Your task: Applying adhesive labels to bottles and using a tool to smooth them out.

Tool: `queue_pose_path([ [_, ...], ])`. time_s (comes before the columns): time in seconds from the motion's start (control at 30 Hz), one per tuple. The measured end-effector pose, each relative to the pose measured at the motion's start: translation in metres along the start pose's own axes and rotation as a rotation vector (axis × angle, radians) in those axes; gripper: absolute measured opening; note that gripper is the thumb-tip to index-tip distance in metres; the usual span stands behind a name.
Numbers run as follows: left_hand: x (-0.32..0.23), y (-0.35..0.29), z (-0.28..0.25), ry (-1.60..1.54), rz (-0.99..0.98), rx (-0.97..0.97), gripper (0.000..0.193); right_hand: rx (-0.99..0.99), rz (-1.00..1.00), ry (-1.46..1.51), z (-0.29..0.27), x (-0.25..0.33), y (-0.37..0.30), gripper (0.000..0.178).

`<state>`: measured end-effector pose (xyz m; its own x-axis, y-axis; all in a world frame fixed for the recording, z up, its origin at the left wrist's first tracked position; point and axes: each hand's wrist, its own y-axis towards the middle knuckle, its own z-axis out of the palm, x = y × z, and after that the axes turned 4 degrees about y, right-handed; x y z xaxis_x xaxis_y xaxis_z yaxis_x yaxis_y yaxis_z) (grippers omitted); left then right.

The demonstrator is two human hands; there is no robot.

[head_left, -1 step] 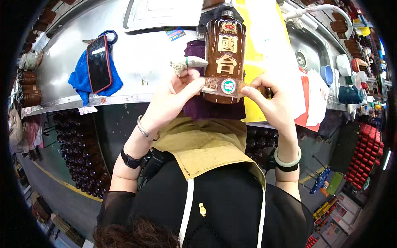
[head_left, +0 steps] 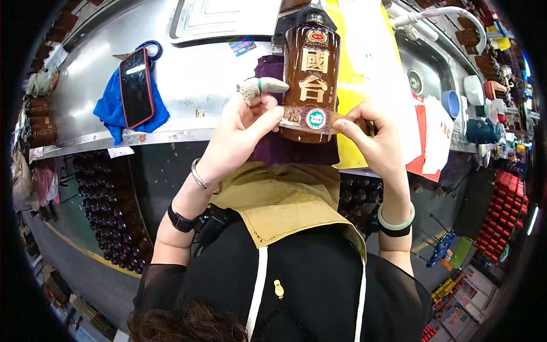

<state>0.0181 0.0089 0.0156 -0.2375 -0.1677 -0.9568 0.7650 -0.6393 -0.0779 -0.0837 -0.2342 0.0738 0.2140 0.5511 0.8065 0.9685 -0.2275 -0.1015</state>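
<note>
Bottle: brown glass bottle with gold characters, lying top centre of the frame on a dark purple cloth on the steel worktop.
Label strip: a clear band with a round green and white sticker, stretched across the bottle's lower end.
Left hand: left hand pinches the strip's left end, fingers closed on it; one finger wears a grey knit cot with a green ring, touching the bottle's side.
Right hand: right hand pinches the strip's right end, fingers closed on it too.
Wrists: silver bangle and black watch on the left, pale green bangle on the right.
Phone: black phone on a blue rag, upper left, well apart from the bottle.
Yellow sheet: yellow sheet just right of the bottle.
Under the worktop: rows of dark bottles at the lower left.
</note>
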Motion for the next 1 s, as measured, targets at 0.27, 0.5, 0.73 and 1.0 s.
queue_pose_path([
  [0.27, 0.010, -0.011, 0.004, -0.135, 0.134, -0.035, 0.032, 0.000, 0.143, 0.306, 0.003, 0.010, -0.005, 0.015],
  [0.5, 0.004, -0.011, 0.007, -0.204, 0.037, -0.084, 0.033, -0.056, -0.024, 0.205, 0.003, -0.002, -0.006, 0.015],
  [0.73, 0.006, -0.009, 0.017, 0.232, 0.235, -0.058, 0.094, 0.111, 0.156, 0.338, 0.002, -0.001, 0.000, 0.023],
  [1.0, 0.016, -0.005, 0.030, 0.487, 0.324, -0.193, 0.076, 0.145, 0.160, 0.392, -0.001, -0.004, 0.002, 0.028],
])
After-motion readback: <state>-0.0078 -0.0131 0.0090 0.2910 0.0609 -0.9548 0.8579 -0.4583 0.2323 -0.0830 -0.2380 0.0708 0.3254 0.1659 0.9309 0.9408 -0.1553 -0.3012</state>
